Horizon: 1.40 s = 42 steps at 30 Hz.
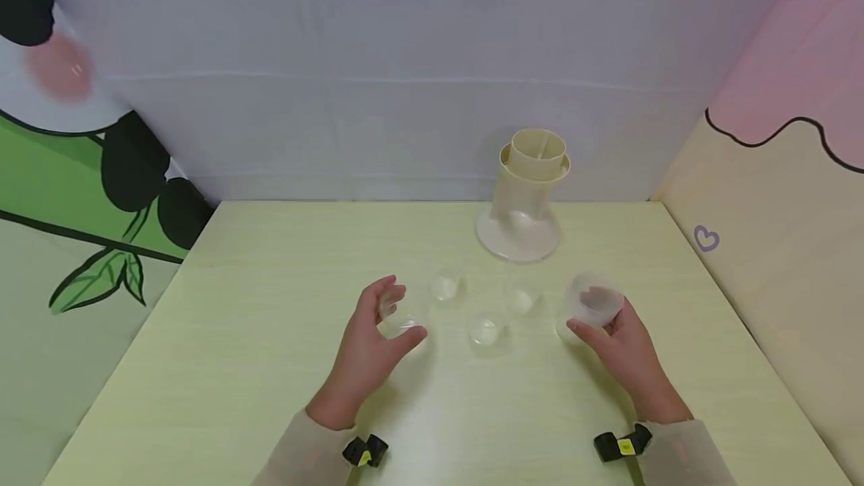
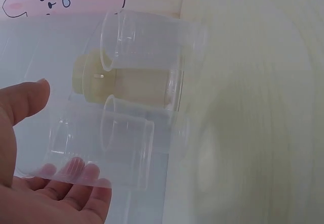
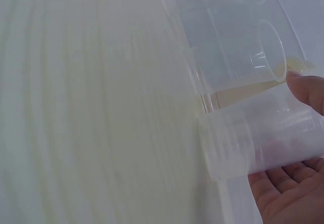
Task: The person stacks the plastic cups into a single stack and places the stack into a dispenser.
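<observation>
My left hand [image 1: 371, 347] grips a clear plastic cup [image 2: 101, 148]; its fingers curl along the far side and show through the wall. In my right hand [image 1: 624, 351] is a cloudier stack of nested clear plastic cups [image 3: 258, 138], pinched between thumb and fingers. Both the cup and the stack appear slightly raised from the tabletop. Between the hands stand three clear cups: a rear-left cup [image 1: 445, 286], a front cup [image 1: 486, 330] and a right-hand cup [image 1: 522, 298].
A cream tubular stand [image 1: 529, 193] with a wide round pale base is at the back of the light wooden table [image 1: 236, 336], behind the cups. A pale cloth backdrop [image 1: 378, 133] rises along the rear edge. Printed panels [image 1: 763, 193] flank the sides.
</observation>
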### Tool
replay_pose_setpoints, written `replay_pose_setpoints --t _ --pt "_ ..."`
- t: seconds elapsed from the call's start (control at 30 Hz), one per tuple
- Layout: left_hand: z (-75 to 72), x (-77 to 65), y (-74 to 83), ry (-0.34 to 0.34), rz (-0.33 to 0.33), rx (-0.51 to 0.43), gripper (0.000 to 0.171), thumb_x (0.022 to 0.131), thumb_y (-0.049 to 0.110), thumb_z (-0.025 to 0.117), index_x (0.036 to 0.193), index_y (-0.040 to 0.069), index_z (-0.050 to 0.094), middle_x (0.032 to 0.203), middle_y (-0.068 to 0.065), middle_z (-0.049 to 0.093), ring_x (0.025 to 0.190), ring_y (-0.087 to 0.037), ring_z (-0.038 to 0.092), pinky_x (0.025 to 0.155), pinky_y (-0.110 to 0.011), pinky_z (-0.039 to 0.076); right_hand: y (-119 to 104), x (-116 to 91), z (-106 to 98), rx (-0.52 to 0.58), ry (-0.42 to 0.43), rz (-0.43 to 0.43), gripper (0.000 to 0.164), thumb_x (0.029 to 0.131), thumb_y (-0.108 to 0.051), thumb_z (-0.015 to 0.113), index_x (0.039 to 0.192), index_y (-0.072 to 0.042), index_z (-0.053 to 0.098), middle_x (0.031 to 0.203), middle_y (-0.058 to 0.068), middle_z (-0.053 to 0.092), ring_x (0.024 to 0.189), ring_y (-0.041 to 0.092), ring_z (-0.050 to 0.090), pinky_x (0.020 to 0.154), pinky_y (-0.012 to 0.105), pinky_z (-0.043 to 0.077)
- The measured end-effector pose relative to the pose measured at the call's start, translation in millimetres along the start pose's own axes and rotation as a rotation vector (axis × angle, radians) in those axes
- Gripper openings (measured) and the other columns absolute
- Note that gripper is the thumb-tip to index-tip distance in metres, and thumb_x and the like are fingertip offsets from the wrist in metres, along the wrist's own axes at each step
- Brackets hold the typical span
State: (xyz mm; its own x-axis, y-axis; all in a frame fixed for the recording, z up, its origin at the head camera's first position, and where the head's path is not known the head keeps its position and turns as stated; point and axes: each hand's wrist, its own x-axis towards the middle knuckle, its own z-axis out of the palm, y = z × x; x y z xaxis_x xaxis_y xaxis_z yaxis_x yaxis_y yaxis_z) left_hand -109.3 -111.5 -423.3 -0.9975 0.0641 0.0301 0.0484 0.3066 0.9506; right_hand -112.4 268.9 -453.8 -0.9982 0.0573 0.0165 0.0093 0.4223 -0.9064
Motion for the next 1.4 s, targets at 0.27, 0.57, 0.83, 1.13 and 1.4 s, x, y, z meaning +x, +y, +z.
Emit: replay_pose_setpoints --t 0.27,0.57,0.83,1.13,1.4 --pt "0.2 1.7 13.2 -0.019 0.024 -0.022 0.084 0.086 0.016 0.086 0.154 0.015 0.036 0.148 -0.005 0.053 0.14 -0.025 0.047 0.117 -0.057 0.034 -2 -1 -1 0.007 0.001 0.013 0.078 0.094 -0.02 0.079 0.152 0.003 0.032 0.15 0.023 0.044 0.139 0.037 0.044 0.091 0.004 0.039" --pt "-2.6 4.4 33.9 -0.08 0.12 -0.012 0.082 0.087 0.023 0.086 0.153 0.017 0.038 0.146 0.002 0.055 0.138 -0.022 0.049 0.114 -0.058 0.036 -4 -4 -1 0.002 -0.005 0.032 0.078 0.095 -0.021 0.078 0.153 0.002 0.032 0.151 0.022 0.043 0.139 0.037 0.044 0.09 0.004 0.039" --pt "1.4 15.8 59.0 -0.134 0.154 0.016 0.082 0.086 0.017 0.086 0.153 0.018 0.039 0.141 0.005 0.057 0.134 -0.023 0.051 0.112 -0.055 0.04 -3 -4 -1 0.003 -0.009 0.041 0.079 0.094 -0.024 0.079 0.153 0.0 0.032 0.151 0.021 0.043 0.139 0.037 0.043 0.09 0.006 0.04" --pt "18.3 28.9 82.4 -0.233 0.184 0.01 0.08 0.086 0.02 0.086 0.152 0.017 0.041 0.139 0.006 0.059 0.131 -0.02 0.054 0.113 -0.048 0.041 -2 -3 -1 -0.022 -0.006 0.026 0.076 0.094 -0.025 0.079 0.151 0.0 0.035 0.148 0.021 0.047 0.137 0.036 0.046 0.091 0.008 0.04" --pt "32.7 38.2 98.8 -0.32 0.215 -0.036 0.078 0.087 0.021 0.085 0.152 0.019 0.041 0.137 0.008 0.06 0.129 -0.019 0.055 0.112 -0.041 0.041 -2 -2 -3 -0.043 -0.008 0.04 0.079 0.094 -0.026 0.079 0.153 0.0 0.034 0.15 0.021 0.046 0.138 0.035 0.046 0.098 0.014 0.041"
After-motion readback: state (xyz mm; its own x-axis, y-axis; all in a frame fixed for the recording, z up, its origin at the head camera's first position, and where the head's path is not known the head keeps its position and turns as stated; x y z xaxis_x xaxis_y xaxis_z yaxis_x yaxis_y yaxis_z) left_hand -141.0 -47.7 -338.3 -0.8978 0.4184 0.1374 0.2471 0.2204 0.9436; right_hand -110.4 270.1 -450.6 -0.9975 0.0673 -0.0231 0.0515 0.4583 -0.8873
